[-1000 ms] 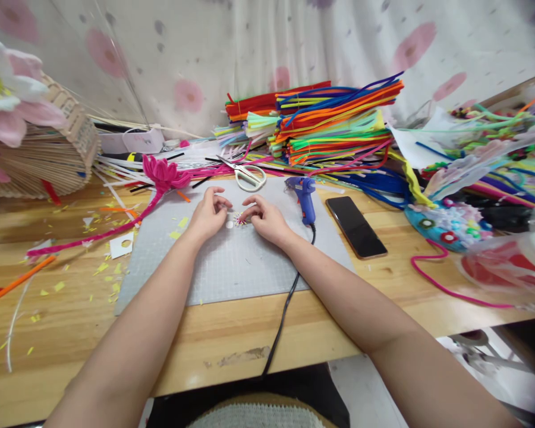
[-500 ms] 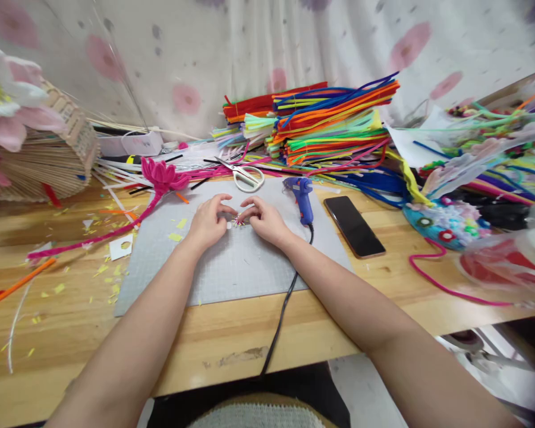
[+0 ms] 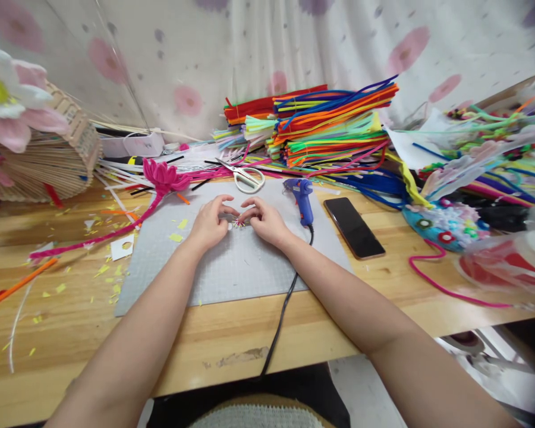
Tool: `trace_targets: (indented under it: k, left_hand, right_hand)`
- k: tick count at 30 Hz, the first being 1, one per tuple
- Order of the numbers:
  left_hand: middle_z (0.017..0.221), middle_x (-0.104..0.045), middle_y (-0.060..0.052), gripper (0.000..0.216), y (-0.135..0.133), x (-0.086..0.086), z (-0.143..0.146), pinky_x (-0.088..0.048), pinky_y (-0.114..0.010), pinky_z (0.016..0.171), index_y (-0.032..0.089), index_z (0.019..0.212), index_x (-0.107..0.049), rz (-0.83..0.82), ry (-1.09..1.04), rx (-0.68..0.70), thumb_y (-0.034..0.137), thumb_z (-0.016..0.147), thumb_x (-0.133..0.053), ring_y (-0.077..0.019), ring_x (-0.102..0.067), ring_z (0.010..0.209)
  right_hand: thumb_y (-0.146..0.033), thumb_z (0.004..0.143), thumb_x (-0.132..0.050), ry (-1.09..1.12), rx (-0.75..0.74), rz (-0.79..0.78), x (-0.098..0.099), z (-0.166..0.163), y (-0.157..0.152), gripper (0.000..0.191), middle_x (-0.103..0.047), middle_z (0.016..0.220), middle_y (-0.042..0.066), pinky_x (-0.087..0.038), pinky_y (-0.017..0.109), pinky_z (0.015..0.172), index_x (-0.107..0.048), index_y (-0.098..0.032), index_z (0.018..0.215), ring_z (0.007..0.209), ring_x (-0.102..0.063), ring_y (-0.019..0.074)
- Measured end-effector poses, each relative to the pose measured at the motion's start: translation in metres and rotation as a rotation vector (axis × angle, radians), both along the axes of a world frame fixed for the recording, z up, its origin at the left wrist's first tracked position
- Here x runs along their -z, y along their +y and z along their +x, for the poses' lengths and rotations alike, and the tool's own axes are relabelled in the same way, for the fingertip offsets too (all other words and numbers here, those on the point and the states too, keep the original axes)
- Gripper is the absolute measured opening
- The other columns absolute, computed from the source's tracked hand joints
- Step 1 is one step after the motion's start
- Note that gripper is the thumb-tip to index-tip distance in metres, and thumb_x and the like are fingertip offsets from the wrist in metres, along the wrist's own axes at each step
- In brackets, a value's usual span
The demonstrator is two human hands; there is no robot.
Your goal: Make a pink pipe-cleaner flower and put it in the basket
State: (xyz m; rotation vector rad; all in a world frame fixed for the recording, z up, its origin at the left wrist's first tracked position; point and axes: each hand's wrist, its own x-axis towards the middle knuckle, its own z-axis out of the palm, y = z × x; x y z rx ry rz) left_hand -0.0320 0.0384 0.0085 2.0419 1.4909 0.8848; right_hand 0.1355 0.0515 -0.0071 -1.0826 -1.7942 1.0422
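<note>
On the grey cutting mat (image 3: 245,267), a small spiky piece (image 3: 239,223) with thin pink and pale strands lies between my fingertips. It looks like a cluster of flower stamens, too small to make out fully. My left hand (image 3: 211,223) curls in from the left, thumb and forefinger closed at the piece. From the other side my right hand (image 3: 266,221) meets it with bent fingers, the forefinger reaching its top. Fingertips partly hide it. A blue glue gun (image 3: 304,202) lies right of my hands, its black cord running under my right forearm.
Beyond my hands are scissors (image 3: 248,179) and stacked pipe cleaners (image 3: 334,125). A phone (image 3: 353,227) lies to the right, near a blue decorated piece (image 3: 446,223). At left are a pink pipe-cleaner flower (image 3: 164,177), yellow scraps (image 3: 116,289) and an orange pipe cleaner (image 3: 20,284).
The view has shifted very slightly. Both hands stay in nearly the same place around the small spiky piece, with little visible finger movement.
</note>
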Motion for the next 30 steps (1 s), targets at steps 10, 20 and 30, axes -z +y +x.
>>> trace_targets:
  k: [10, 20, 30]
  left_hand:
    - [0.099, -0.069, -0.003, 0.064, -0.0005, -0.0002, -0.0014, -0.038, -0.043, 0.098, 0.020, 0.119, -0.041, 0.081, -0.052, -0.023, -0.003, 0.059, -0.040, -0.0192, -0.057, 0.104]
    - [0.093, -0.070, -0.003, 0.064, -0.0037, -0.0039, 0.0021, -0.044, -0.040, 0.091, 0.020, 0.118, -0.041, 0.047, -0.071, 0.007, -0.003, 0.058, -0.039, -0.0190, -0.059, 0.100]
    - [0.093, -0.070, -0.002, 0.062, -0.0034, -0.0035, 0.0012, -0.043, -0.040, 0.091, 0.020, 0.117, -0.040, 0.046, -0.057, -0.016, -0.002, 0.059, -0.039, -0.0187, -0.060, 0.096]
  right_hand:
    - [-0.007, 0.061, -0.035, -0.010, 0.045, 0.057, -0.0017, 0.0024, 0.0011, 0.044, -0.070, 0.077, -0.004, -0.042, 0.027, 0.067, -0.049, -0.022, 0.100, 0.064, -0.056, 0.0112]
    - [-0.008, 0.060, -0.035, 0.011, 0.034, 0.030, -0.0026, 0.0023, -0.0003, 0.044, -0.070, 0.074, -0.004, -0.041, 0.027, 0.064, -0.049, -0.021, 0.099, 0.064, -0.057, 0.0120]
    - [-0.006, 0.061, -0.036, -0.023, 0.034, 0.032, 0.0011, 0.0019, 0.0010, 0.043, -0.071, 0.075, -0.004, -0.044, 0.028, 0.071, -0.049, -0.021, 0.099, 0.073, -0.063, 0.0126]
